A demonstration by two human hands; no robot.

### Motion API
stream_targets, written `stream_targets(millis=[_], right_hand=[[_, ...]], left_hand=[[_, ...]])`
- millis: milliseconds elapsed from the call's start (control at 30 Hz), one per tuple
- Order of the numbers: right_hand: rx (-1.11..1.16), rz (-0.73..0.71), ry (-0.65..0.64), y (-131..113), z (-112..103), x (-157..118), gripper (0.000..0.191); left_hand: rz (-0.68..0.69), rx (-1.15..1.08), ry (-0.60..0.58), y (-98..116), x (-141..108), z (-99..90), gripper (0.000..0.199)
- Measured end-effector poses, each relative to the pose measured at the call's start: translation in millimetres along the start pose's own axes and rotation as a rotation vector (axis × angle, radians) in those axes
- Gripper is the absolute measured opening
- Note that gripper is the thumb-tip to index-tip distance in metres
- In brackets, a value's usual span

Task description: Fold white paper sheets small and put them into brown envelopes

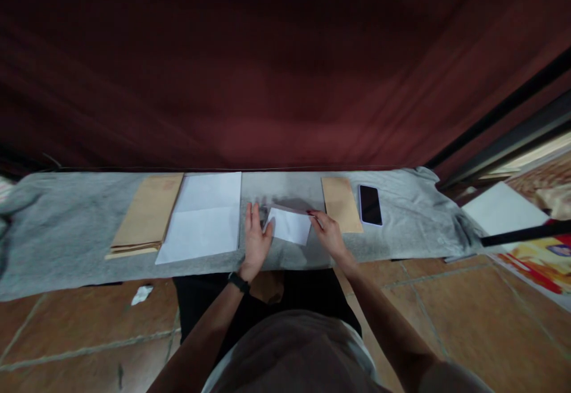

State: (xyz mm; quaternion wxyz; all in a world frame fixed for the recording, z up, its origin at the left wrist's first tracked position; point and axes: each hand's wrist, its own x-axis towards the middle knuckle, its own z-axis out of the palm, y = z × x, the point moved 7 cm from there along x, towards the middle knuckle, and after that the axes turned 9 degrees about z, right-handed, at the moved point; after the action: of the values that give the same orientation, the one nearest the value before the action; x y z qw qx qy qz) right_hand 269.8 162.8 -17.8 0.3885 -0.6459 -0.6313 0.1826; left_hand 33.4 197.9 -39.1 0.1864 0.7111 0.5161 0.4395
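Observation:
A small folded sheet of white paper (289,226) is at the middle of the grey cloth surface, its far edge slightly raised. My right hand (329,233) pinches it at the far right corner. On the other side, my left hand (257,239) has its fingers stretched out, with the thumb against the paper's left edge. Larger white sheets (203,220) with a crease across them lie left of that hand. Just beyond my right hand, a single brown envelope (342,204) lies flat.
A stack of brown envelopes (147,211) lies at the left, against the white sheets. A phone (370,205) with a dark screen rests right of the single envelope. Dark red fabric (267,84) hangs behind the grey cloth (410,214). Crumpled white tissue (141,294) is on the tiled floor.

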Motion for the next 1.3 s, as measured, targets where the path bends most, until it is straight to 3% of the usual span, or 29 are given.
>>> stream_targets(millis=[133, 267, 333, 433, 500, 667, 967, 1133, 1233, 1300], right_hand=[[0.021, -0.014, 0.066, -15.4, -16.0, 13.9, 0.03], [-0.068, -0.133, 0.097, -39.1, -21.1, 7.0, 0.028], [-0.111, -0.211, 0.084, -51.9, -19.5, -1.8, 0.026], [-0.124, -0.283, 0.055, -67.8, -17.2, -12.6, 0.023], [-0.116, -0.31, 0.037, -76.2, -15.9, -16.7, 0.022], [-0.125, -0.359, -0.029, -86.6, -8.3, -22.3, 0.024], [-0.221, -0.343, -0.004, -74.3, -7.8, -30.2, 0.034], [-0.257, -0.386, -0.01, -81.0, -3.1, -30.4, 0.032], [-0.199, -0.411, 0.022, -82.0, -4.8, -32.9, 0.038], [-0.151, -0.35, 0.076, -74.4, -9.0, -33.3, 0.049]], left_hand=[[-0.277, -0.311, 0.149, -10.9, 15.1, 0.8, 0.071], [-0.586, -0.813, 0.269, -5.8, 12.5, 13.8, 0.048], [-0.736, -1.059, 0.256, 6.8, 7.4, 20.2, 0.039], [-0.867, -1.263, 0.168, 33.9, 3.6, 19.9, 0.05], [-0.878, -1.29, 0.124, 49.9, 4.6, 15.3, 0.052], [-0.841, -1.246, 0.002, 70.4, 6.9, 17.0, 0.028], [-0.775, -1.174, -0.083, 80.5, 12.6, 18.3, 0.039], [-0.787, -1.169, -0.023, 76.8, 7.1, 25.9, 0.039], [-0.763, -1.125, -0.037, 71.2, 6.0, 21.3, 0.037], [-0.738, -1.101, -0.039, 67.8, 8.3, 13.3, 0.039]])
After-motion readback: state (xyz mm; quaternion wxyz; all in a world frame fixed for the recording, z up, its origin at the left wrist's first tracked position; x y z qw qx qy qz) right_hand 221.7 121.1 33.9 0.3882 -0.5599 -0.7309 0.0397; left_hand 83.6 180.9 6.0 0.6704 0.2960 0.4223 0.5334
